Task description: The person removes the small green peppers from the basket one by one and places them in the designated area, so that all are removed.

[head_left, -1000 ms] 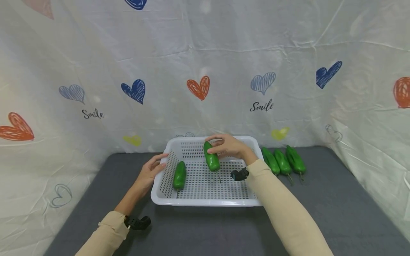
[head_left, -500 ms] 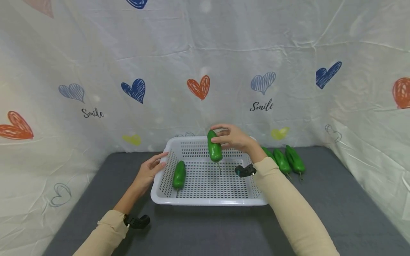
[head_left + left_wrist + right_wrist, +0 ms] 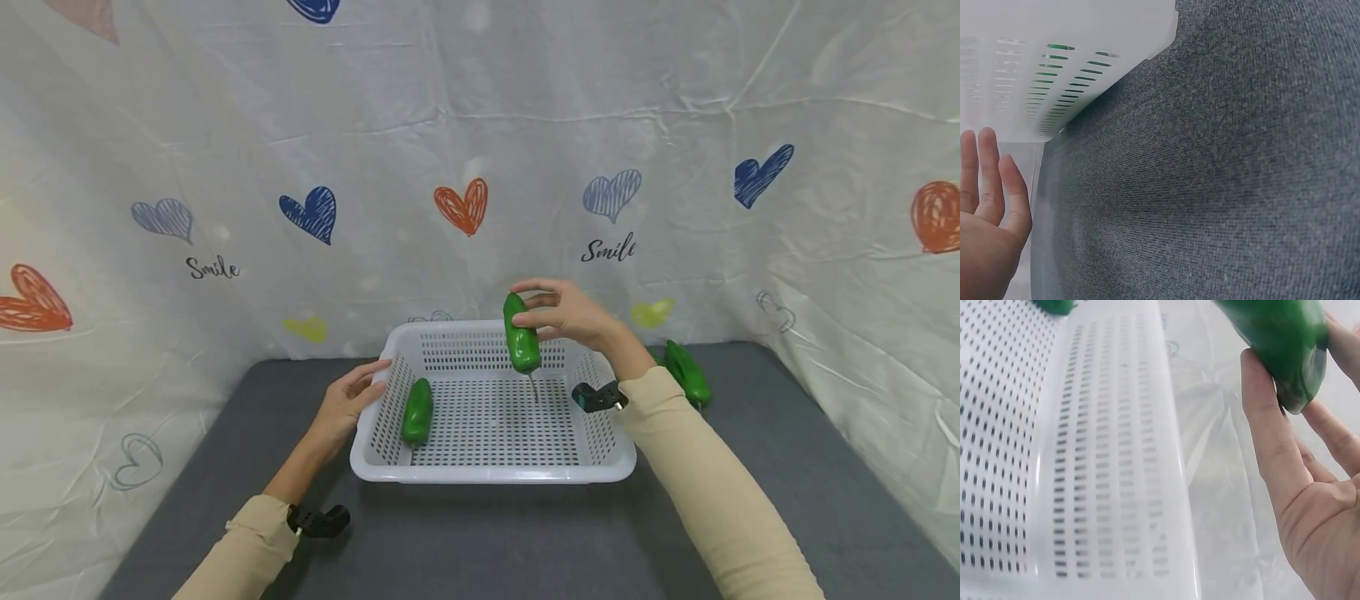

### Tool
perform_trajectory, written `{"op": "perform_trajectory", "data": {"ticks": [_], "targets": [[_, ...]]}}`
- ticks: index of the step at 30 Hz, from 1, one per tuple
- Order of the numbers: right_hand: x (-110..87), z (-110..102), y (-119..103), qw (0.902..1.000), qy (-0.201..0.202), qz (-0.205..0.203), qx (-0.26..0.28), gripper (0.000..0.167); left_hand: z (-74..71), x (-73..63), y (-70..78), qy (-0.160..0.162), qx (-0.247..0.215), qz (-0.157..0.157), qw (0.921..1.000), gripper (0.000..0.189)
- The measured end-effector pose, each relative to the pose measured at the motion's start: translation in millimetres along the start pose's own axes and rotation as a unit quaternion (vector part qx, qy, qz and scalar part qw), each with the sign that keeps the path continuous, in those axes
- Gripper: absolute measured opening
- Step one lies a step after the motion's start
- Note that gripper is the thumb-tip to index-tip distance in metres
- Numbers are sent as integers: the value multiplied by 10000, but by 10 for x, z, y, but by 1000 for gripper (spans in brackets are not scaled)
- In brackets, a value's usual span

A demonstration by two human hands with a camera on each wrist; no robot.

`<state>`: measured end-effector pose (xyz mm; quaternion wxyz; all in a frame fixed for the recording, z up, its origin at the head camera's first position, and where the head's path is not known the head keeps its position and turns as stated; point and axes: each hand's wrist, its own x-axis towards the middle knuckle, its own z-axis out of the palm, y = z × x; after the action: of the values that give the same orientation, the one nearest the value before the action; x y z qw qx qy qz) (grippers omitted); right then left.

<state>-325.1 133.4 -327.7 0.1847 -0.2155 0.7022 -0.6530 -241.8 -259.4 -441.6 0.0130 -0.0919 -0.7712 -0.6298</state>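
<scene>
In the right hand (image 3: 573,317), one green pepper (image 3: 522,343) is gripped by thumb and fingers; below, a white basket (image 3: 491,474) is touched by the left hand (image 3: 345,407), fingers extended.

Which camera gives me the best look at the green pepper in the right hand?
The head view: the green pepper shows nearly whole, stem hanging, partly covered by the right hand. The right wrist view is closer, but the top edge crops it and no stem shows. The left wrist view doesn't show that pepper.
</scene>
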Motion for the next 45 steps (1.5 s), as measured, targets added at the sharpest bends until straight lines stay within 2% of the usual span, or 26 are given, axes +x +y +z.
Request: {"op": "perform_trajectory", "data": {"ticks": [10,20,28,35,45], "targets": [[-192,-225,76,9995,229,39,-230,66,5,7,-8,35,31,-11,10000,48],[-332,-427,156,9988,429,79,-224,63,7,9,-2,63,106,-46,9999,48],[-507,-613,188,9972,551,64,-502,67,7,4,1,65,50,-64,9999,48],[-690,-788,238,9919,801,224,-958,68,4,2,-9,55,47,-25,10000,48],[-894,-1001,241,9914,947,189,-881,64,5,-4,-8,38,178,47,9998,47]]}}
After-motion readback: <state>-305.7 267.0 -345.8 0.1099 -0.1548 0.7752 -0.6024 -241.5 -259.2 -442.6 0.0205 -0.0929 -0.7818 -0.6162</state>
